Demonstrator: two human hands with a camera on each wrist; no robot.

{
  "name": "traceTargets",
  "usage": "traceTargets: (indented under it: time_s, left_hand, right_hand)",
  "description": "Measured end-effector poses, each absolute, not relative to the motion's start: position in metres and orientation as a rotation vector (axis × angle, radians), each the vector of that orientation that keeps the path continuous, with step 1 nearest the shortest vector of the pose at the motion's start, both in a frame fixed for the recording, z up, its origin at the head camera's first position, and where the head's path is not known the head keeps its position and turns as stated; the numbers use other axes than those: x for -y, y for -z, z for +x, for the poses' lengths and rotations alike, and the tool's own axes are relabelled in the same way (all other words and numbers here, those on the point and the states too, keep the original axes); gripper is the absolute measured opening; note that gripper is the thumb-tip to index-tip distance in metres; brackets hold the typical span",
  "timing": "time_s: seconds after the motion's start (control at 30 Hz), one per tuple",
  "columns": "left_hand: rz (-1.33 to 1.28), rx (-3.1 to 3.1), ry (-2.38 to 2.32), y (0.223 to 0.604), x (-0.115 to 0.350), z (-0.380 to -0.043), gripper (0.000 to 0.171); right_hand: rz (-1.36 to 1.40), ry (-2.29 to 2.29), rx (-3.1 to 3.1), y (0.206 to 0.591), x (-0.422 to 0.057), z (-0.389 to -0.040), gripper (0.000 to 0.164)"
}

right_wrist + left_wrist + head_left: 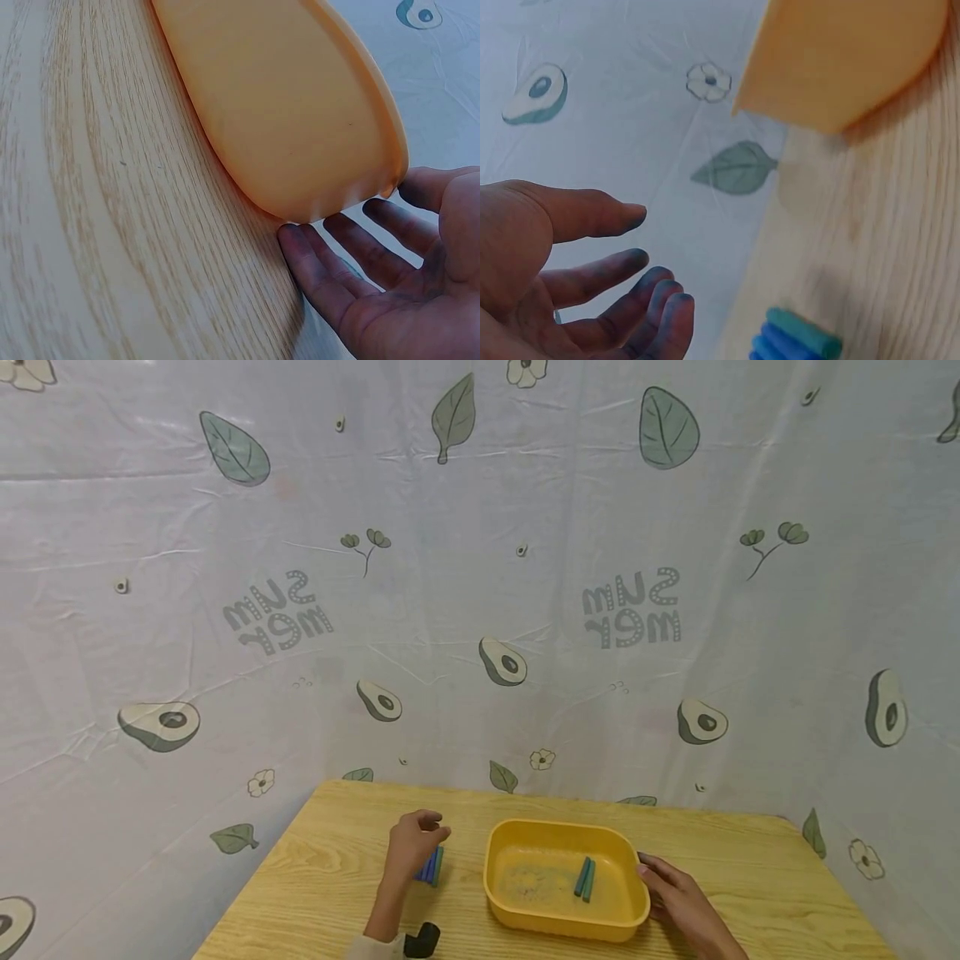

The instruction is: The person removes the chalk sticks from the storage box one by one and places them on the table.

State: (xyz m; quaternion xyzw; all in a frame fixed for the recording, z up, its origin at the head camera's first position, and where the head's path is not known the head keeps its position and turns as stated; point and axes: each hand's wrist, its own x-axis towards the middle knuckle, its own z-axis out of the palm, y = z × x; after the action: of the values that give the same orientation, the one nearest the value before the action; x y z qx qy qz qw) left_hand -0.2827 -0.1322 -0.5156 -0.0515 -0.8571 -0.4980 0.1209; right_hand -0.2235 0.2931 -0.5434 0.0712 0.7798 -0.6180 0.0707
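A yellow plastic tray [562,923] rests on the table with two blue-green chalk sticks [588,882] lying side by side inside; bluish dust smudges its floor. My right hand [681,897] holds the tray's right end, thumb at the rim and fingers against the outer wall, as the right wrist view also shows. Left of the tray, my left hand [412,845] hovers over a small row of blue and green chalk sticks [804,332] on the table. Nothing sits between its thumb and loosely bent fingers [667,315], whose tips are stained dark blue.
The light wooden table [330,852] ends at the back against a pale sheet [450,593] printed with avocados, leaves and flowers. A dark band with a black piece [422,940] is on the left wrist, by a light sleeve.
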Motion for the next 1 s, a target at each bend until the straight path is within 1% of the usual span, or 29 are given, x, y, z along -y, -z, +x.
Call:
traceTargets:
  time_s: [0.27,0.5,0.7,1.0]
  left_hand:
    - [-0.235,2.498,1.487,0.503,0.096,-0.276,0.034]
    - [-0.234,2.498,1.571,0.495,0.062,-0.270,0.032]
    - [-0.327,2.479,1.632,0.496,0.033,-0.267,0.032]
    - [-0.426,2.504,1.690,0.499,-0.006,-0.266,0.034]
  right_hand:
    - [0.206,1.872,-2.326,0.545,-0.294,-0.222,0.066]
    - [0.211,1.864,-2.338,0.544,-0.293,-0.222,0.065]
    - [0.202,1.899,-2.323,0.545,-0.294,-0.221,0.063]
    - [0.148,1.923,-2.294,0.546,-0.296,-0.219,0.067]
